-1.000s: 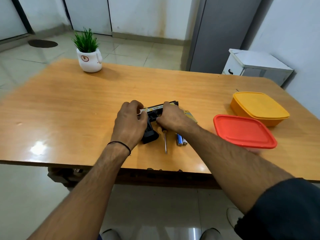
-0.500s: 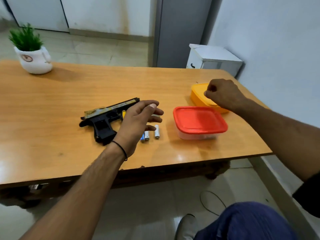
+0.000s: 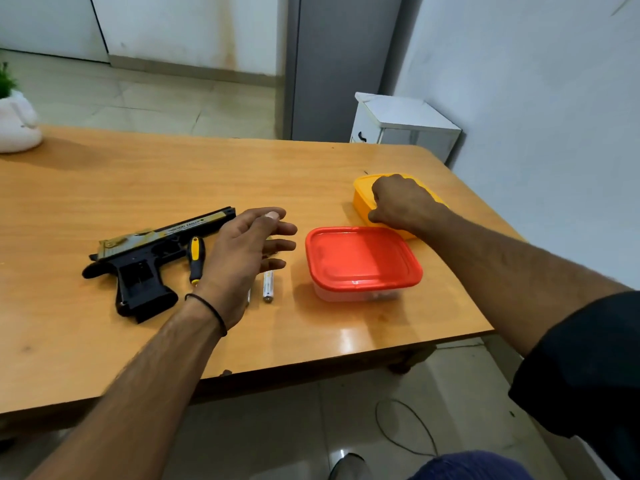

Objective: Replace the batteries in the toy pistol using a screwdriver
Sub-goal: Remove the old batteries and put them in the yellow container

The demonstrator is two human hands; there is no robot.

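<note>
Step, by my reading: fetching fresh cells. Right grip (image 3: 398,202) clenched on yellow box (image 3: 362,192) lid corner. Left grip (image 3: 249,251) released, hovering. Toy pistol (image 3: 145,258) and screwdriver (image 3: 196,258) lie on desk (image 3: 138,174) left of it, battery (image 3: 267,285) under its fingers. Next: pry lid, probably steadying box.

Left of the red-lidded box (image 3: 360,258) on the bench (image 3: 173,174), the left hand (image 3: 239,261) hovers, fingers (image 3: 284,229) straight and spread, near a battery (image 3: 267,286). Farther left of that box lie the screwdriver (image 3: 196,259), then the toy pistol (image 3: 145,261). Behind the box, the right hand (image 3: 398,202) rests curled on the yellow box (image 3: 362,194); its grip is unclear.
</note>
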